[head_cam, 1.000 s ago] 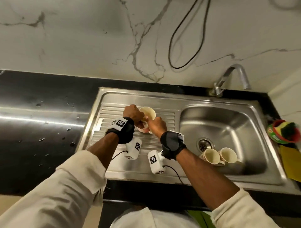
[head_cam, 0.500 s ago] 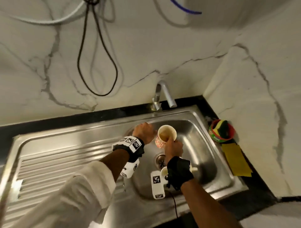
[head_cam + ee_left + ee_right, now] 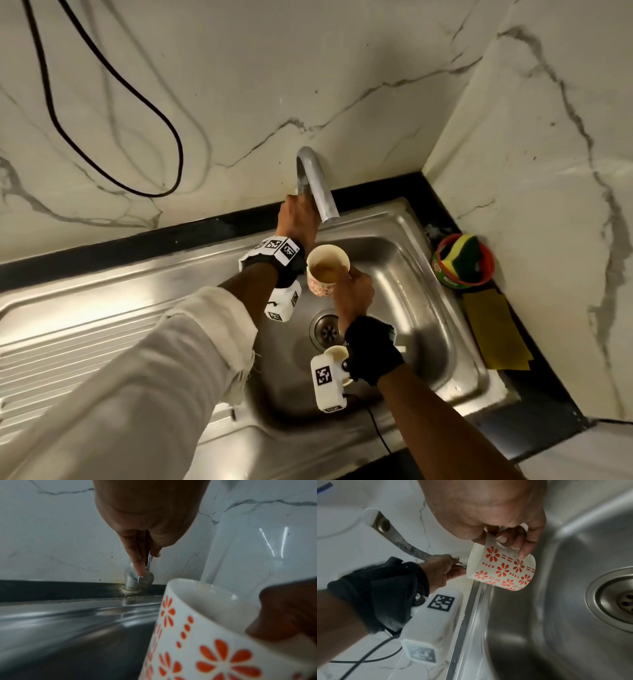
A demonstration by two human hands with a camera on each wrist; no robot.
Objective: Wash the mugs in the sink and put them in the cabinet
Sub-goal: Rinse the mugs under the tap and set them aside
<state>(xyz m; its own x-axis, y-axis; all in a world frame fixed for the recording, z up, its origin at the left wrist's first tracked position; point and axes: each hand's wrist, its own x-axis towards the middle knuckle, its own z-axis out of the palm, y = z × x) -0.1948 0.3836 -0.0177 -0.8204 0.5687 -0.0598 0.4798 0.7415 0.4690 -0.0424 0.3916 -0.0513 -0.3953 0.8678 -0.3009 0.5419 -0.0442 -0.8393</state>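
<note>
A: Mug (image 3: 327, 275)?
B: Held upright by its handle in the right hand (image 3: 354, 294), fingers curled through it, over the sink (image 3: 424, 308) basin just under the tap (image 3: 317, 186) spout. Brownish residue inside.
A: Left hand (image 3: 297, 219)?
B: At the tap base, index finger and thumb pinching the lever (image 3: 146, 579). No water visible yet.
A: Step?
B: Probably starting the rinse. Next: turn the lever, keep the mug under the spout. Another mug (image 3: 337, 353) sits in the basin, mostly hidden.
</note>
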